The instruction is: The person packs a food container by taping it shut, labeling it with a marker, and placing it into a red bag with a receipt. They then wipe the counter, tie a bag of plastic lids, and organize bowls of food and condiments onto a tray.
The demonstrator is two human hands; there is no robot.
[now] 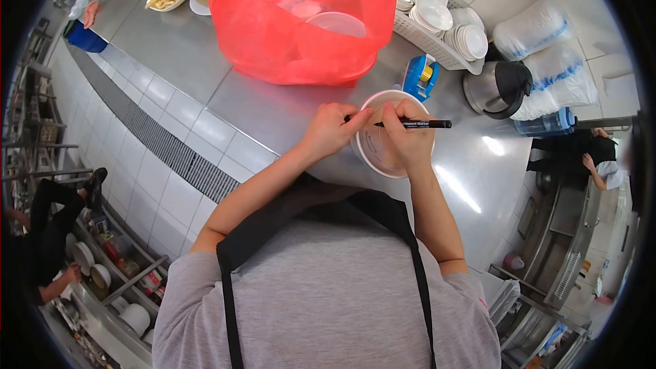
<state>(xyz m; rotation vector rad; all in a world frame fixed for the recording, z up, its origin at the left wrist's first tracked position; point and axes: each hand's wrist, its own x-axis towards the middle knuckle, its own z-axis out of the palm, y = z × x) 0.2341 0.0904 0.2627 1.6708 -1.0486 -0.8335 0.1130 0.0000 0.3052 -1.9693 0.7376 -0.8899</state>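
1. My right hand (pixel 408 138) is closed around a black marker (pixel 432 124), held nearly level above a round tub (pixel 383 152), its tip end pointing toward my left hand (pixel 329 128).
2. With that left hand I am pinching a small dark piece, probably the marker's cap (pixel 350 118), though the fingers cover much of it; marker and cap are apart.
3. The tub stands upright on the steel counter (pixel 260 106), close in front of the apron (pixel 254 234), with a pale lid on top. I can't tell whether either hand is resting on that lid.
4. Just beyond the tub I see a blue tape dispenser (pixel 414 80); ahead and to the left sits a big red bag (pixel 290 58) with round containers inside.
5. Over to the right, I have a kettle (pixel 493 89) near a perforated basket (pixel 447 57) of stacked white dishes (pixel 432 14).
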